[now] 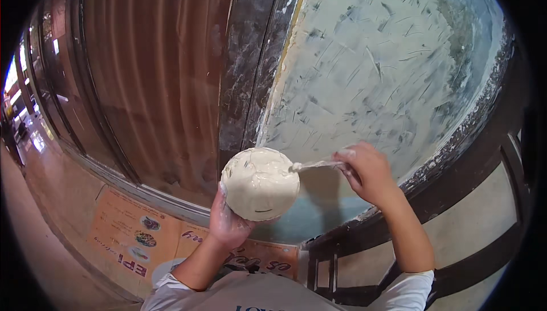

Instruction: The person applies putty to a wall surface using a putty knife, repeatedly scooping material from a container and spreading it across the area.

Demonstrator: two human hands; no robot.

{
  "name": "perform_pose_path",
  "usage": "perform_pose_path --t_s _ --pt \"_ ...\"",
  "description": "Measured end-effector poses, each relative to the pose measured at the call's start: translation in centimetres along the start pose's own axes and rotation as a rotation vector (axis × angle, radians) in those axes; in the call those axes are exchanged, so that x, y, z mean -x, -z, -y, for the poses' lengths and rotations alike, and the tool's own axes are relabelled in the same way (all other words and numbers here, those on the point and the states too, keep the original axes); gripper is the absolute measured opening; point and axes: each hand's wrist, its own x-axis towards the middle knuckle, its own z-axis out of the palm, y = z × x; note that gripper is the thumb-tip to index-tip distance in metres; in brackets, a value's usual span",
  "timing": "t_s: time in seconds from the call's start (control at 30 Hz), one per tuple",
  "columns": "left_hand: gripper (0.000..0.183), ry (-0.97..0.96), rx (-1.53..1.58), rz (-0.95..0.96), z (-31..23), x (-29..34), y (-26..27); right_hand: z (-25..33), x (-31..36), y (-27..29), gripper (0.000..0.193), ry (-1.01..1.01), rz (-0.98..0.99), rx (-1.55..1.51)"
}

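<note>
My left hand [231, 222] is wrapped round the underside of a round bowl and holds it up. Thick cream-coloured paste [262, 183] fills the bowl, its surface uneven and glossy in places. In my right hand [367, 171], the fingers close on a thin putty knife [319, 164] smeared with the same paste. The knife's tip, with a lump on it, is at the bowl's right edge. Pale smears mark the fingers of both hands. Beyond the bowl stands a wall panel [364, 77] coated unevenly with pale paste, streaked with darker grey marks.
A dark post [250, 54] borders the coated panel, with brown ribbed panelling [154, 72] to its left. Dark wooden furniture [484, 208] with pale panels stands close on the right. An orange printed banner [131, 231] lies on the floor [62, 214] at the lower left.
</note>
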Motion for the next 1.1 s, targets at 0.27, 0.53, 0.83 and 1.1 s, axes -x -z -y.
perform_pose_path --t_s 0.27,0.53,0.83,1.1 --pt "0.066 0.017 -0.149 -0.081 1.7 0.4 0.3 -1.7 -3.5 -2.2 0.032 -0.426 0.408 -0.417" --pt "0.066 -0.009 -0.213 -0.096 1.7 0.7 0.8 -3.2 -4.1 -1.0 0.023 -0.42 0.308 -0.431" --pt "0.062 0.001 -0.077 -0.06 2.1 0.2 1.1 -3.2 -3.6 -0.6 0.031 -0.408 0.333 -0.213" --pt "0.061 0.018 -0.131 -0.126 2.1 0.6 0.7 -1.0 -4.7 -0.8 0.033 -0.338 0.382 -0.041"
